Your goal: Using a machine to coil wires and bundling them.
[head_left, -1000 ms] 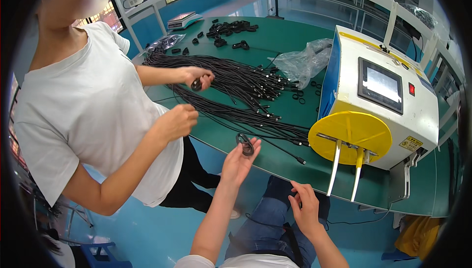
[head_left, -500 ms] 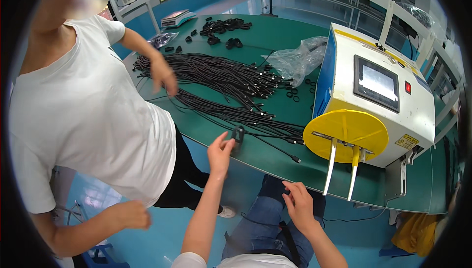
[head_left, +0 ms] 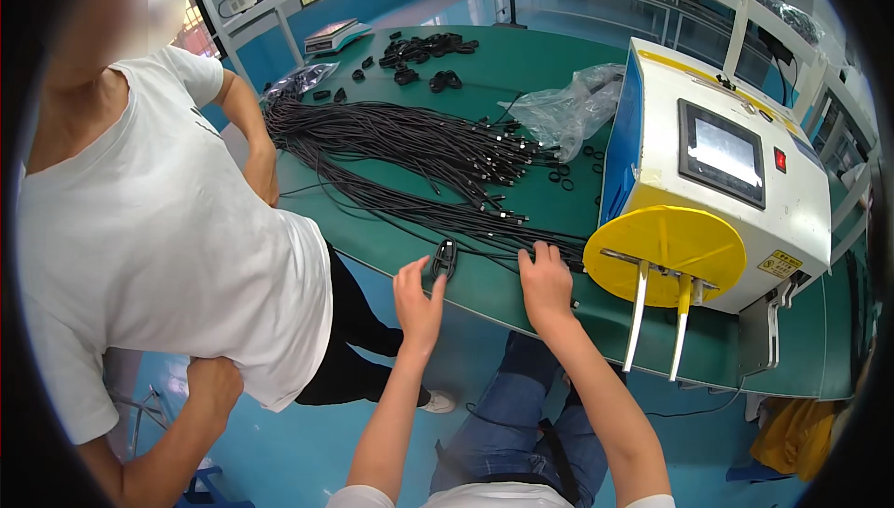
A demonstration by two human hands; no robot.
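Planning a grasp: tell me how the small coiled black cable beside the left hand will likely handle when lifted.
The coiled cable likely flexes, its loops being slender. It's probably light, being small. Near the edge of the table, it might slip off if pushed outward.

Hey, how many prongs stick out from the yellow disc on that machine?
2: a white prong on the left and a yellow-and-white prong on the right.

Yellow label point(head_left: 779, 268) on the white machine point(head_left: 799, 215); dark mark point(head_left: 205, 123) on the co-worker's shirt point(head_left: 186, 247); neither readable.
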